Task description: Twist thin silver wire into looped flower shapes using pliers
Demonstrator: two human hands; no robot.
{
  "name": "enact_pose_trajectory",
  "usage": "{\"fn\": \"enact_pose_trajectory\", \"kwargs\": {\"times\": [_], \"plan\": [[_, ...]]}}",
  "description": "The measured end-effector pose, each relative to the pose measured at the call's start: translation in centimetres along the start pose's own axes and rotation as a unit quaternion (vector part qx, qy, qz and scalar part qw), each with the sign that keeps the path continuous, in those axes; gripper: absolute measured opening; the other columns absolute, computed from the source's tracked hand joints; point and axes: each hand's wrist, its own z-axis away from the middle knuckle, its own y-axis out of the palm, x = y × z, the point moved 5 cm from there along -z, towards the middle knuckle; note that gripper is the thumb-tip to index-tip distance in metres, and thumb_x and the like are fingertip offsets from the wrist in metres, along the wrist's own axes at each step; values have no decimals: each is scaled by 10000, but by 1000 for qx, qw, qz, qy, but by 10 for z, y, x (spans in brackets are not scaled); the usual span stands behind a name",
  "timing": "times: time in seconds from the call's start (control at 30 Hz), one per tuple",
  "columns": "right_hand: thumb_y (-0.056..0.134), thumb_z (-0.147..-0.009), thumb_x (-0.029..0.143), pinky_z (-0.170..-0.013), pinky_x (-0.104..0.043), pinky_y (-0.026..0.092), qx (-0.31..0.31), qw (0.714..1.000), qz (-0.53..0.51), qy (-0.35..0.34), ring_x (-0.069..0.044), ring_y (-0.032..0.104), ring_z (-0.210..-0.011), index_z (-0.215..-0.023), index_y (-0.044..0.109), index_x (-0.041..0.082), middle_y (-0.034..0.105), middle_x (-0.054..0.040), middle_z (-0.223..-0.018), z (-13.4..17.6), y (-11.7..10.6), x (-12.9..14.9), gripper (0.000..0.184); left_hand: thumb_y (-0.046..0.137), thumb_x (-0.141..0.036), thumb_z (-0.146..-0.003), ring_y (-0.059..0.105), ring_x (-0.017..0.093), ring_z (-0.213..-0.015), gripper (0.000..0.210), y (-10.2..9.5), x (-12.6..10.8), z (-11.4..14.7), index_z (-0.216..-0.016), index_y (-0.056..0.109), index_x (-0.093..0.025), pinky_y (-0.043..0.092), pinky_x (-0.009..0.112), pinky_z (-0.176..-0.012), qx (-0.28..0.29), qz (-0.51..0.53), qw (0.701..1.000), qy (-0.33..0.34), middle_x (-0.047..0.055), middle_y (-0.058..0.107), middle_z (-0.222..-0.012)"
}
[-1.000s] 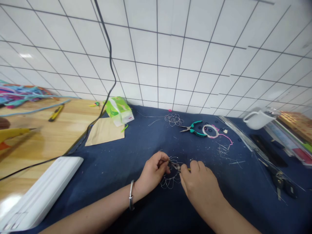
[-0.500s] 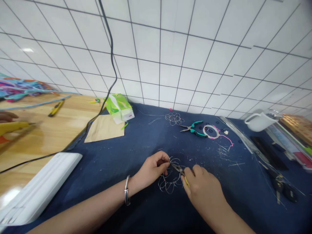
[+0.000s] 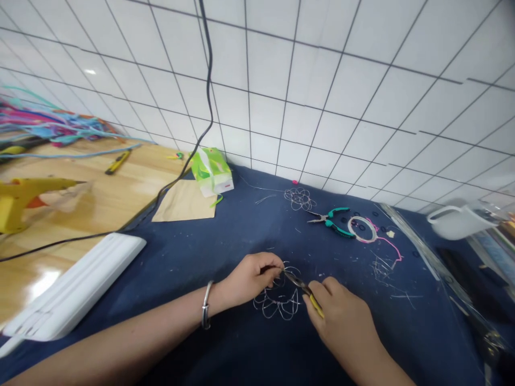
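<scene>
My left hand (image 3: 251, 279) pinches the wire ring (image 3: 278, 303) at its far edge, over the blue surface (image 3: 225, 241) directly in front of me. My right hand (image 3: 341, 311) is wrapped round the pliers (image 3: 316, 305), whose nose reaches the wire beside my left fingertips; I cannot tell whether it bites. Caution: a slipping nose could nip a fingertip; excess force could bend the loops. Containers: mug (image 3: 458, 221), far right, and green pack (image 3: 211, 170), rear left; contents of both hidden.

No readable text, labels, brands, numbers, signs
</scene>
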Motion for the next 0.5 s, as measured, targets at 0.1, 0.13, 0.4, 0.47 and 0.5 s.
{"fn": "enact_pose_trajectory", "kwargs": {"times": [0.1, 0.13, 0.4, 0.47, 0.5], "plan": [[477, -826, 303, -519, -223, 354, 28, 998, -60, 5, -130, 558, -580, -826, 613, 231, 555, -8, -687, -3, 7, -8, 154, 447, -195, -843, 568, 88, -605, 139, -3, 0, -3, -840, 582, -161, 454, 206, -561, 14, 16, 1000, 10, 2, 561, -801], [471, -830, 308, -524, -222, 367, 39, 996, -79, 9, -130, 565, -587, -838, 615, 234, 562, -7, -695, -4, 10, -10, 161, 449, -192, -843, 566, 87, -604, 139, -4, 1, -3, -845, 584, -160, 456, 209, -568, 21, 21, 999, 12, 2, 561, -805], [497, -817, 259, -603, -222, 421, 145, 954, -254, 63, -125, 573, -641, -813, 621, 241, 598, 16, -710, -8, 17, -21, 125, 468, -196, -840, 562, 93, -602, 135, -3, 4, -6, -862, 597, -160, 460, 220, -582, 62, 78, 995, 4, 5, 576, -769], [489, -816, 236, -587, -209, 410, 154, 941, -293, 67, -117, 562, -624, -768, 618, 231, 594, 25, -675, -9, 14, -22, 138, 472, -202, -841, 560, 94, -604, 133, -3, 3, -5, -860, 596, -160, 463, 220, -582, 64, 87, 994, 11, 7, 573, -773], [480, -816, 226, -579, -203, 405, 159, 935, -311, 69, -113, 556, -617, -746, 615, 224, 590, 29, -660, -10, 12, -21, 152, 473, -202, -841, 558, 93, -605, 132, -3, 1, -5, -859, 596, -159, 463, 220, -583, 65, 88, 994, 17, 7, 571, -774]]}}
